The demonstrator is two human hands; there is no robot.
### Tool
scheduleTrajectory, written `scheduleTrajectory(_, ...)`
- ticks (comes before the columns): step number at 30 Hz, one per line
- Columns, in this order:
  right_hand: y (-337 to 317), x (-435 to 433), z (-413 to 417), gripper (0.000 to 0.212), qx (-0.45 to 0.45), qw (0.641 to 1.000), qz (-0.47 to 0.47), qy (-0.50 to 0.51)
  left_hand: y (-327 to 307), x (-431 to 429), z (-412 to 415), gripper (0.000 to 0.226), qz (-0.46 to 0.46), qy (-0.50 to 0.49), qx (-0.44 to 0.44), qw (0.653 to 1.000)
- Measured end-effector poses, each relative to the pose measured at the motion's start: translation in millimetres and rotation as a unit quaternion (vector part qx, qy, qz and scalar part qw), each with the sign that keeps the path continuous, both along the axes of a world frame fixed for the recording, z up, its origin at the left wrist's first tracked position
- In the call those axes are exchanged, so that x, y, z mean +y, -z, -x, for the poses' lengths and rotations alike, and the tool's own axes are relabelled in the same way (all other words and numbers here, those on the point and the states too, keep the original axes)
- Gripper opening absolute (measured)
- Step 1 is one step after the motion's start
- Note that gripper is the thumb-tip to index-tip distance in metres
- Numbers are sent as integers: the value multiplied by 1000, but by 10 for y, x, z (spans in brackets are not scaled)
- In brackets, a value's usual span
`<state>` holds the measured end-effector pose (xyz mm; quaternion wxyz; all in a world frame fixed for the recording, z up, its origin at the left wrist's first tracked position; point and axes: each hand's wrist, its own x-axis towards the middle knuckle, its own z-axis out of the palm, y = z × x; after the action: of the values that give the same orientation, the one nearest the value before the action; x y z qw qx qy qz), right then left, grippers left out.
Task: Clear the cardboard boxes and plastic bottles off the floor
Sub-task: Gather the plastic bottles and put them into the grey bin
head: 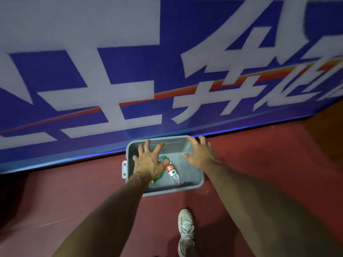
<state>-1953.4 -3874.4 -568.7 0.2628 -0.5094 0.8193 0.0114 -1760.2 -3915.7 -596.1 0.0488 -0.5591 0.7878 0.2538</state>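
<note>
Head view: both hands [150, 162] [199, 154] spread empty over the bin [193, 186].

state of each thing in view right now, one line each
bin: open, no lid, on the floor by the banner
red-label bottle: lying on its side in the bin
green bottle: lying in the bin, partly hidden by the left hand
left hand: fingers spread, empty, over the bin
right hand: fingers spread, empty, over the bin

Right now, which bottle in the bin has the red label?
The clear bottle lying in the middle of the grey bin, its red label showing. The other bottle is green and mostly hidden under the left hand.
</note>
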Motion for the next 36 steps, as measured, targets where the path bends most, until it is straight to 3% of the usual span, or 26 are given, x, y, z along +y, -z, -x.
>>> scheduleTrajectory(5, -790, 569, -29, 64, 45, 997, 8, 69, -722, 183, 126, 69, 22, 72, 19, 997)
scheduleTrajectory(10, -1296, 1236, -27, 69, 68, 985, -1, 158, -1241, 498, 365, 66, 34, 152, 27, 987)
scheduleTrajectory(23, -1760, 3200, 260, 75, 80, 932, 8, 354, -1843, 1841, 1291, 67, 42, 336, 80, 937)
scheduleTrajectory(29, -1839, 4568, 188, 80, 72, 891, 4, 448, -1955, 2983, 1646, 63, 60, 428, 96, 897)
scheduleTrajectory(36, -1948, 6597, -322, 72, 83, 813, 15, 576, -2183, 5019, 1662, 60, 70, 571, 97, 812)
